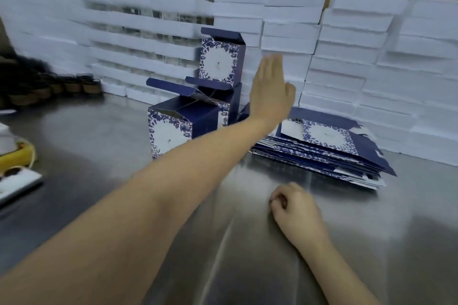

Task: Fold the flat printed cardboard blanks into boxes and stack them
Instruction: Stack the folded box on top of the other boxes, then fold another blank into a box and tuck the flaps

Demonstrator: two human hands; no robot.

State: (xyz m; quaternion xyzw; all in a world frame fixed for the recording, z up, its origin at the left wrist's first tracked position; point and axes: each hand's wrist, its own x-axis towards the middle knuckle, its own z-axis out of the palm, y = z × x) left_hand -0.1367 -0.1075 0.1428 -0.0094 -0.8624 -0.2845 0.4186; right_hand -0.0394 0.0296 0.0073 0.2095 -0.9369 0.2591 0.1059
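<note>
Bare forearms are seen lowest in frame over a steel table [99, 156]. Right hand [295, 208] is rested on the table at lower centre-right, fingers curled into a fist, nothing seen held. Left hand [271, 89] is raised at frame centre, fingers straight and together, nothing gripped; contact with the boxes cannot be told. Stack of flat blanks [329, 153] is laid on the table just right of that hand. Front folded box [171, 129] is stood left of centre, top flap up. Upper folded box [220, 62] is stacked on a rear folded box [234, 101] behind it. White foam blocks [347, 52] are piled across the back.
</note>
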